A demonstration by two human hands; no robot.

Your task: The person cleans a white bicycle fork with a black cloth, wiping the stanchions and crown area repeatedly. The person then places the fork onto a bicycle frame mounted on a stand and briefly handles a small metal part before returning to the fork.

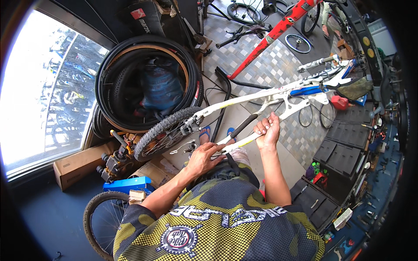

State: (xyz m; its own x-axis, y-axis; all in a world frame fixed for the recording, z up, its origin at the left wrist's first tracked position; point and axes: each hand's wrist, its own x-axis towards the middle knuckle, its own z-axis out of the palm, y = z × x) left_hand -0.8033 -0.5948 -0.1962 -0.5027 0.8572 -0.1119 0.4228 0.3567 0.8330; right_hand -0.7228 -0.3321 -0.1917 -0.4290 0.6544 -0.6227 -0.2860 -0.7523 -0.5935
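Observation:
A white bicycle frame (235,99) with yellow markings stretches across the middle, its far end toward the upper right. My left hand (202,160) is closed round the near end of its lower arm, close to my waist. Further up that same arm, my right hand (267,130) has its fingers wrapped round the tube. A black sleeve (244,125) covers part of the tube between them. Beside the upper arm's end stands a knobby-tyred wheel (150,135); I cannot tell whether it is attached.
Stacked tyres (101,87) hold a blue plastic bag (162,85). A red bicycle frame (270,41) slants beyond. Left lie a cardboard box (82,167), a blue box (128,184) and a wheel (90,217). Dark tool cases (346,130) line the right; another person (326,17) is far right.

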